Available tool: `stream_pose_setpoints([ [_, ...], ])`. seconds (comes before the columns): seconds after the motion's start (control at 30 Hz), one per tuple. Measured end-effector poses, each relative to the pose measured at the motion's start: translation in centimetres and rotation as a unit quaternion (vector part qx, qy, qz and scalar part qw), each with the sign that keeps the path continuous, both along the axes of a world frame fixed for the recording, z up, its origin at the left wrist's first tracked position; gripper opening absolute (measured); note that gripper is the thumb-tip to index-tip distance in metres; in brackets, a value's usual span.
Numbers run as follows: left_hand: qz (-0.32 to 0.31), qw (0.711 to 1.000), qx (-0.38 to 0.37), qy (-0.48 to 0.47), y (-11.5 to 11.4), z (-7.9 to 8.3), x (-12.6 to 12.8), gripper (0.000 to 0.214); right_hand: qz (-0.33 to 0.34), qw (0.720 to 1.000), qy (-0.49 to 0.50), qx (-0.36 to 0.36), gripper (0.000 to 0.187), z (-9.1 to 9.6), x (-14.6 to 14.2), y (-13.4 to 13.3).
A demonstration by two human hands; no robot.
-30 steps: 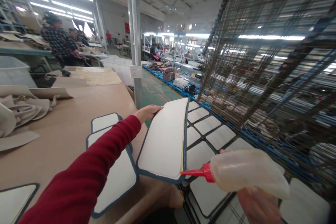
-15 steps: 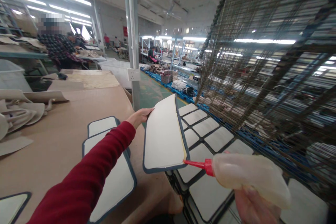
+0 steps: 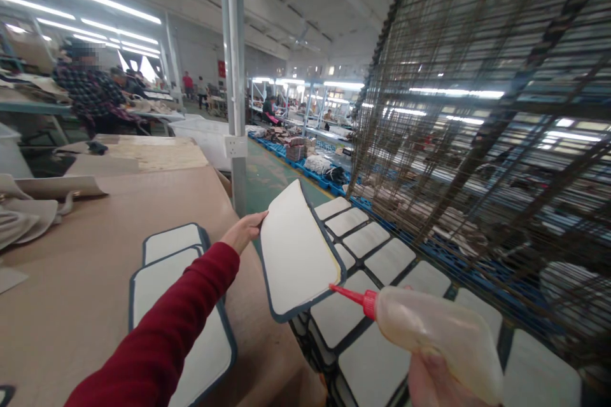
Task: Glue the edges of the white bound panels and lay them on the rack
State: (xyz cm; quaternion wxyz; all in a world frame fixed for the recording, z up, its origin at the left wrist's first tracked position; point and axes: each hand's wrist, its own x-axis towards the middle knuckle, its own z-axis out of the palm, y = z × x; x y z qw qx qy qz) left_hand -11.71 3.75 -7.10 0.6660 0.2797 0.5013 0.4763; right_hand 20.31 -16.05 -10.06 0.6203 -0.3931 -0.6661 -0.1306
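Observation:
My left hand (image 3: 247, 229) is closed on the far left edge of a cream panel with a dark blue border (image 3: 298, 254), holding it up and tilted beside the table. In my right hand (image 3: 429, 378) is a translucent glue bottle (image 3: 439, 331) with a red nozzle. The nozzle's tip is at the panel's lower right corner, and a yellowish line runs along the right edge. My fingers around the bottle are partly hidden behind it. Under my left sleeve, more blue-edged panels (image 3: 165, 289) lie on the table, partly overlapping.
The brown table (image 3: 86, 254) carries beige cut pieces (image 3: 23, 219) at left. To my right, a rack (image 3: 365, 270) holds rows of cream panels, with a raised wire mesh (image 3: 458, 89) behind. A metal post (image 3: 233, 76) rises past the table. A person in a checked top (image 3: 90, 89) stands at far left.
The held panel has turned and tilted slightly. The nozzle tip has shifted a little left along the corner, onto the bottom edge. The whole view has swung slightly to the right.

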Motion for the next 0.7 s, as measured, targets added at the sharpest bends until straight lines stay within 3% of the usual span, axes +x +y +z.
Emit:
stream_pose_setpoints([
  [0.13,0.075,0.996,-0.036,-0.026,-0.1,0.0,0.3,0.025,0.003,0.975,0.222,0.0,0.043,-0.7,-0.2,0.3],
  [0.2,0.105,0.993,-0.045,-0.038,-0.1,0.1,0.5,0.025,0.029,0.951,0.308,0.0,0.049,-1.5,-0.5,0.5],
  [0.3,0.146,0.987,-0.053,-0.05,0.1,0.1,0.6,0.026,0.091,0.928,0.36,-0.035,0.064,-2.7,-1.0,0.6],
  [0.4,0.184,0.98,-0.052,-0.055,0.4,-0.1,0.7,0.026,0.145,0.852,0.491,-0.111,0.068,-2.5,-1.8,0.1],
  [0.47,0.207,0.976,-0.045,-0.056,0.6,-0.2,0.6,0.025,0.168,0.804,0.548,-0.157,0.063,-1.2,-2.2,-0.4],
  [0.53,0.225,0.972,-0.039,-0.056,0.7,-0.2,0.6,0.025,0.188,0.78,0.57,-0.177,0.06,1.0,-2.1,-0.7],
  [0.6,0.234,0.97,-0.035,-0.057,0.6,-0.1,0.6,0.024,0.201,0.77,0.582,-0.166,0.064,3.5,-1.5,-0.5],
  [0.7,0.238,0.969,-0.033,-0.054,0.4,0.2,0.5,0.023,0.193,0.8,0.562,-0.088,0.065,6.5,0.1,0.6],
])
